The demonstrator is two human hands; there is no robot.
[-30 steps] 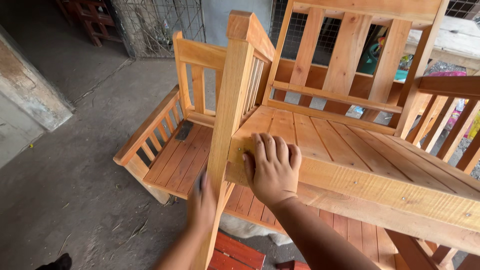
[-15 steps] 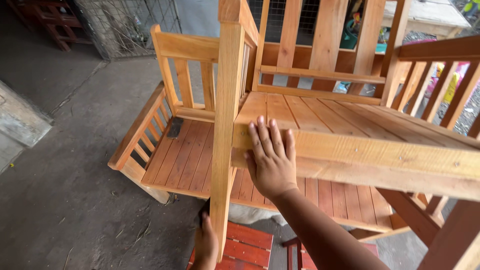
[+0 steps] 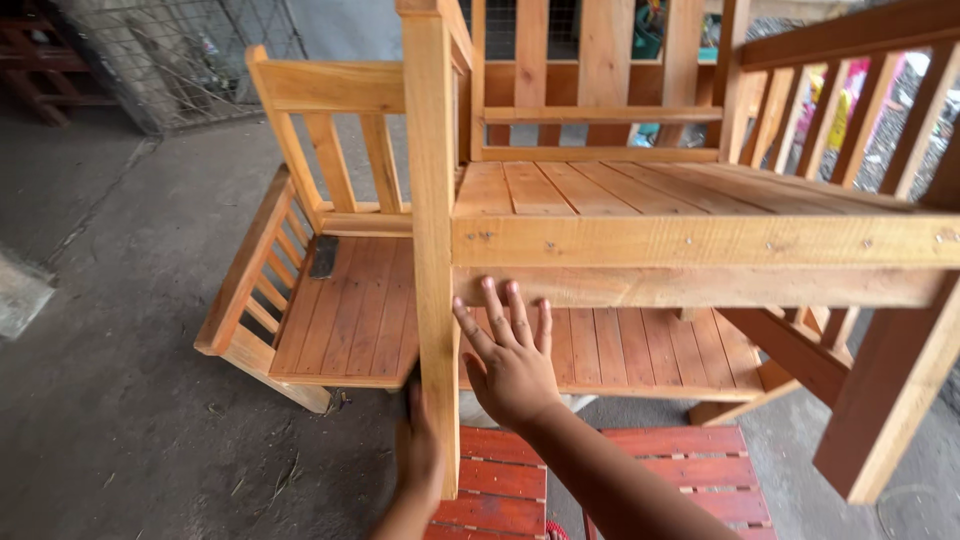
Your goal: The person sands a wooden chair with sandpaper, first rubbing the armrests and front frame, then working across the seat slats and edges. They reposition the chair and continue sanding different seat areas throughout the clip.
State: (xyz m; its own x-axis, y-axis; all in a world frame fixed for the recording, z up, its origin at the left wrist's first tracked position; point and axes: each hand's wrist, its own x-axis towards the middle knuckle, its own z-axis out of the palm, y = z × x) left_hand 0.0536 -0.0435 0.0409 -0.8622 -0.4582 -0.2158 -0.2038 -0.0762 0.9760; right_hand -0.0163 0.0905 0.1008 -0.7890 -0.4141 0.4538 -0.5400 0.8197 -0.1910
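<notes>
right hand (image 3: 512, 365) spread flat, fingertips on front rail of raised bench (image 3: 700, 250); left hand (image 3: 420, 460) wrapped round bench leg (image 3: 436, 300) near its foot; lower bench (image 3: 340, 310) & red stool (image 3: 620, 480) beneath.

A: Any packages, labels, signs or screens in view?

B: Nothing certain. Behind the bench slats, top right, there's a pink and yellow patch (image 3: 838, 100) that may be packaging, too blurred to tell.

A: Shape?

B: Broken up by the slats, no clear outline. A teal blob (image 3: 648, 30) sits further left, equally unclear. No labels, signs or screens visible.
</notes>
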